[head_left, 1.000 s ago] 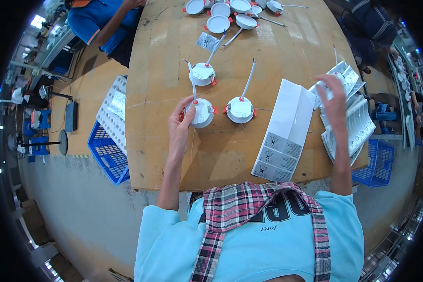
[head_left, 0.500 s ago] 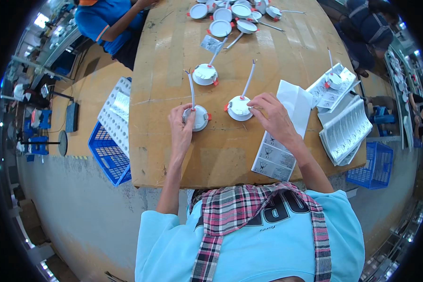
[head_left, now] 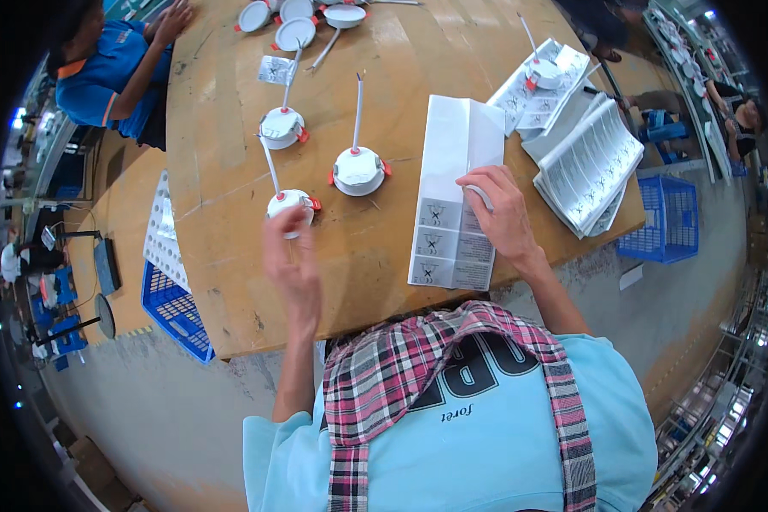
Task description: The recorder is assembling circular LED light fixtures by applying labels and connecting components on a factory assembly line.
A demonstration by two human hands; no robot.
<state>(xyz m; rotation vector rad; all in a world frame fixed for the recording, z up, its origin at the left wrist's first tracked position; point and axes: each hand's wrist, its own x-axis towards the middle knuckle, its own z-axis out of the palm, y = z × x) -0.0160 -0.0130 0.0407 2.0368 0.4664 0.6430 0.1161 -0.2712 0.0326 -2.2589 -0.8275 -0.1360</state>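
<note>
Here, a worn wooden table (head_left: 230, 171) over grey concrete floor (head_left: 128, 410). Left hand (head_left: 290, 256) pinches a round white lamp (head_left: 292, 205) at 9 o'clock. Right hand (head_left: 499, 209), fingers curled, presses a flat white carton (head_left: 452, 162) at 1 o'clock. Blue crate (head_left: 175, 303) at table's left edge.

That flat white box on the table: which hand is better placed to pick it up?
The right hand. It already rests on the flat white box, while the left hand is at the round lamp on the other side.
</note>
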